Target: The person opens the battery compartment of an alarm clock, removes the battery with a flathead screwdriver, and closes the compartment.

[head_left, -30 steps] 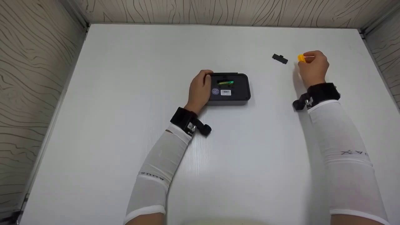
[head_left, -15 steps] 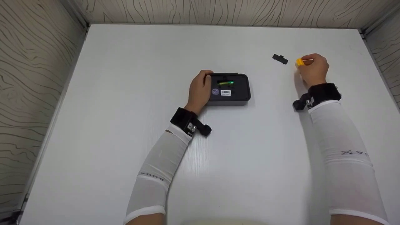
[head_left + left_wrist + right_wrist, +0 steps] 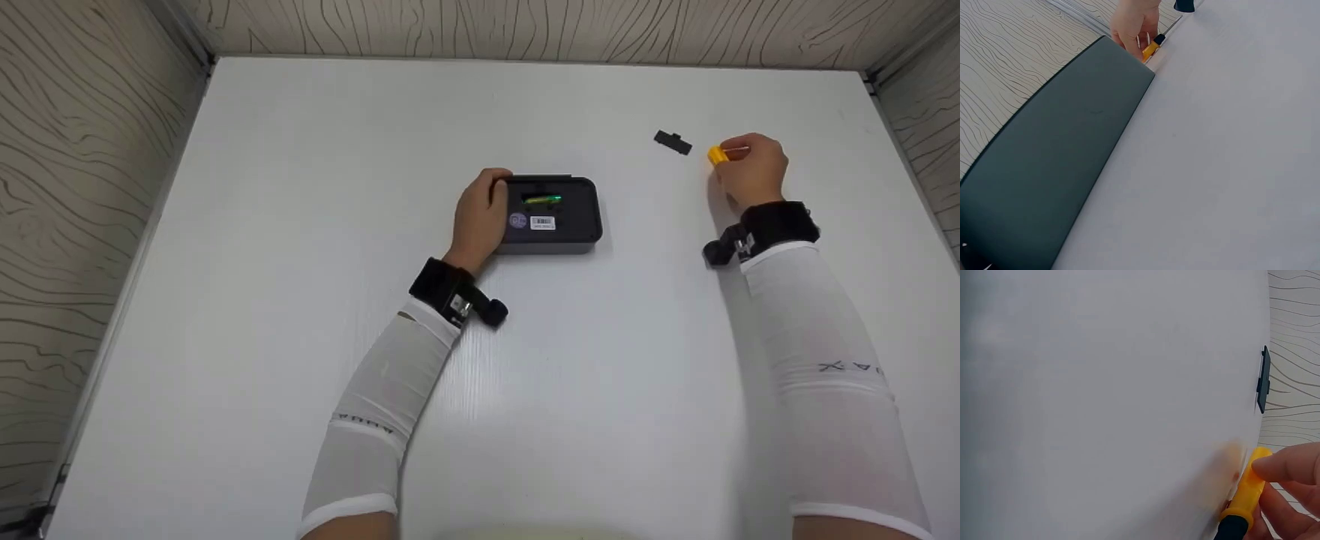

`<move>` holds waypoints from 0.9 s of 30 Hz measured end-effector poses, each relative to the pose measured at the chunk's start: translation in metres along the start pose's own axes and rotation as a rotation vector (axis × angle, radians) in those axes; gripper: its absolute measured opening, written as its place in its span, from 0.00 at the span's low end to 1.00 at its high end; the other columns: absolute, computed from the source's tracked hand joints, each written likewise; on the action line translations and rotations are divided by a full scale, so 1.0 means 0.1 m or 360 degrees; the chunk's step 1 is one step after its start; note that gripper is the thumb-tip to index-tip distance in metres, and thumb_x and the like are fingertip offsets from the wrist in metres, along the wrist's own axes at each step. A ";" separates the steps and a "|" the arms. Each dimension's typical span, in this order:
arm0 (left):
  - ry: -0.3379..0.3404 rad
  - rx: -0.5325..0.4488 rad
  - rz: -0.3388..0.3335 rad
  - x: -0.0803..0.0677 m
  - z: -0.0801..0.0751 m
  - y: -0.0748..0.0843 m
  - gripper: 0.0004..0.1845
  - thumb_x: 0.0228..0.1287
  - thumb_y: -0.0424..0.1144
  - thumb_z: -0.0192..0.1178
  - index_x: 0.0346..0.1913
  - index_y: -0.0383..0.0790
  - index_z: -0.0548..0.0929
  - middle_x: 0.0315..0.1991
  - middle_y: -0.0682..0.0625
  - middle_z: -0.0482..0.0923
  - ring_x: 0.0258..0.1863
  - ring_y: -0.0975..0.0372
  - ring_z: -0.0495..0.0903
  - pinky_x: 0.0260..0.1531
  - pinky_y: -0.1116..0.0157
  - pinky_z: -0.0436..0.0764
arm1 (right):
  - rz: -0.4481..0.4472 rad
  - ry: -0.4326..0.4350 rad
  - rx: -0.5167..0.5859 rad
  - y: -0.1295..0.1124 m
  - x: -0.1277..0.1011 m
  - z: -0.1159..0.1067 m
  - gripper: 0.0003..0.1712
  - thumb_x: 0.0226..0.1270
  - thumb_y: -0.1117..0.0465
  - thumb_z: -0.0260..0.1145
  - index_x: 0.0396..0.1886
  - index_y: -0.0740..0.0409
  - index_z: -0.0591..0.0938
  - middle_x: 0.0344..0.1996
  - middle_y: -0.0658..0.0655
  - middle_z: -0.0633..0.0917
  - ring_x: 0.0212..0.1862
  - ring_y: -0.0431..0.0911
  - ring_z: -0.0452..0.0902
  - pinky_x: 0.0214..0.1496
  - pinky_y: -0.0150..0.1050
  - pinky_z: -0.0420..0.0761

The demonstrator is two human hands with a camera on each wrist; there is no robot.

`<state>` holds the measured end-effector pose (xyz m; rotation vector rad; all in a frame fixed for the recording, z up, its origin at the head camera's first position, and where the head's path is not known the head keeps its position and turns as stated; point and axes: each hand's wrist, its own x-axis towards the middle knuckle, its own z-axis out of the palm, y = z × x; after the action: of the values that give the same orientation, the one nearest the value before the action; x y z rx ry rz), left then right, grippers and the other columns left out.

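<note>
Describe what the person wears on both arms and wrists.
Both arms wear long white sleeves: the left sleeve and the right sleeve each carry small grey lettering. A black strap sits on each wrist, the left strap and the right strap, each with a small black camera and metal buckle.

Lighting is bright and even from overhead; the white table shows no hard glare, only a soft sheen near the left sleeve. Faint, short shadows sit beside the right hand and under both wrists. The head view is sharp with slight bending at the edges. The right wrist view is soft: the yellow tool is blurred, and the table beside it is hazy.
</note>
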<state>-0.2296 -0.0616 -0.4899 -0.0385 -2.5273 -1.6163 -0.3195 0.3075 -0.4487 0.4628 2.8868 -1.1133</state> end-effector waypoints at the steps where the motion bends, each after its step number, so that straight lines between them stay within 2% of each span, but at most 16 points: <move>1: -0.0004 0.0000 0.0000 0.00 0.00 0.00 0.18 0.82 0.38 0.44 0.63 0.37 0.78 0.60 0.46 0.80 0.62 0.59 0.76 0.62 0.65 0.71 | -0.0002 -0.0006 -0.0008 0.00 0.00 0.00 0.26 0.71 0.68 0.61 0.68 0.64 0.75 0.64 0.65 0.75 0.63 0.53 0.72 0.65 0.37 0.75; 17: 0.0010 -0.0038 0.0007 0.00 0.00 0.01 0.17 0.81 0.37 0.45 0.62 0.37 0.79 0.59 0.46 0.81 0.60 0.59 0.77 0.61 0.64 0.73 | -0.0055 -0.0083 -0.0049 -0.01 -0.03 -0.01 0.31 0.68 0.71 0.60 0.71 0.68 0.70 0.67 0.71 0.72 0.65 0.60 0.68 0.70 0.44 0.71; 27: -0.0019 -0.0012 0.0022 -0.01 -0.01 0.01 0.17 0.82 0.37 0.44 0.63 0.37 0.78 0.60 0.45 0.80 0.61 0.59 0.77 0.61 0.65 0.72 | -0.0030 -0.0106 -0.0057 -0.02 -0.03 -0.01 0.33 0.68 0.71 0.61 0.73 0.67 0.68 0.69 0.71 0.71 0.68 0.62 0.66 0.71 0.46 0.69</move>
<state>-0.2280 -0.0621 -0.4886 -0.0664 -2.5242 -1.6250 -0.3175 0.3062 -0.4468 0.3906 2.8543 -1.0565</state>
